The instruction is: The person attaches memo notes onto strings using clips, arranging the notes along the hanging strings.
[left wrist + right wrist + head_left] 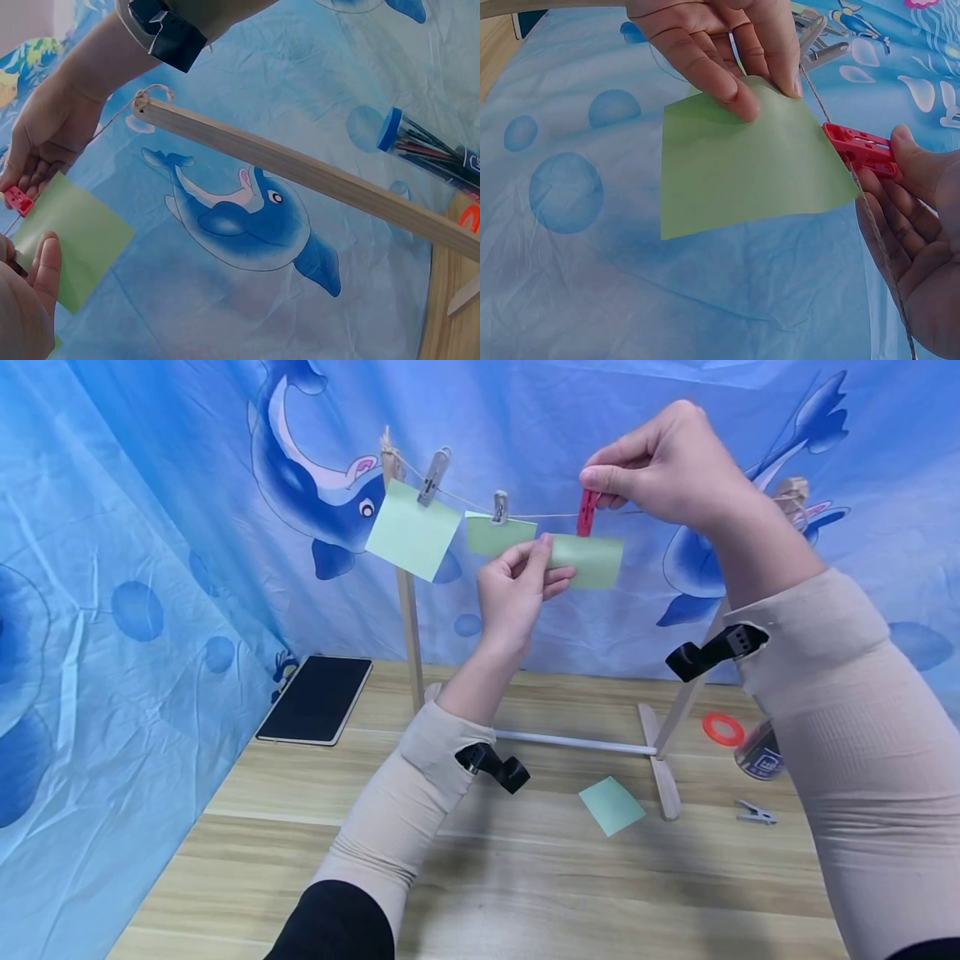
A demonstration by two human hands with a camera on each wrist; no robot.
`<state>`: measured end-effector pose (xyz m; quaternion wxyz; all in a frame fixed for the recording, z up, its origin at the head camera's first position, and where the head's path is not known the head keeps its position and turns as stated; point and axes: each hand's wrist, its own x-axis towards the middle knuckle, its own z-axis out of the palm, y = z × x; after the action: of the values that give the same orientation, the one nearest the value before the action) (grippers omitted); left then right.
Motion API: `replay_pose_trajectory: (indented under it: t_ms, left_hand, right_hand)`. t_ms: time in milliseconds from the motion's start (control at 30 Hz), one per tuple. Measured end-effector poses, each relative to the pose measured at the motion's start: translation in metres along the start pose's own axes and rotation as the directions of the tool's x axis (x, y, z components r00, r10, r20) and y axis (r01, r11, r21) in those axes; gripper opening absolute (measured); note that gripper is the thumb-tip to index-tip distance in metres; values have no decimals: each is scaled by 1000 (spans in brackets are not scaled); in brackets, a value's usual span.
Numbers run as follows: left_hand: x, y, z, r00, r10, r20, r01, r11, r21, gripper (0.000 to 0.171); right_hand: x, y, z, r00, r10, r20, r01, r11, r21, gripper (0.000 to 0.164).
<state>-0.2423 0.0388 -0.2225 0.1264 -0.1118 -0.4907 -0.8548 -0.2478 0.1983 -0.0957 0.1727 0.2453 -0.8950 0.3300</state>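
Observation:
My right hand (663, 468) pinches a red clothespin (587, 512) between thumb and fingers at the string (885, 251). The pin's tip sits at the top edge of a green paper square (742, 165). That paper's left side is pinched by my left hand (517, 589), thumb in front and fingers around the edge. To the left, a grey clothespin (500, 507) clips another green sheet (498, 535) to the string. Further left, a second grey clothespin (434, 477) holds a tilted pale green square (415, 531).
A wooden post (409, 618) carries the string on the left. On the table lie a black tablet-like slab (315, 700), a green square (612, 806), a grey clothespin (756, 812), a red ring (723, 728) and a clear jar (435, 150) with a blue lid.

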Motion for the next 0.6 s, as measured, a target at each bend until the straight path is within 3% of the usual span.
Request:
replay_pose_trajectory:
  t_ms: [600]
  left_hand:
    - [2, 3, 3, 1000, 6, -5, -6, 1000, 12, 23]
  right_hand:
    - [0, -3, -5, 998, -40, 47, 44, 996, -79, 29]
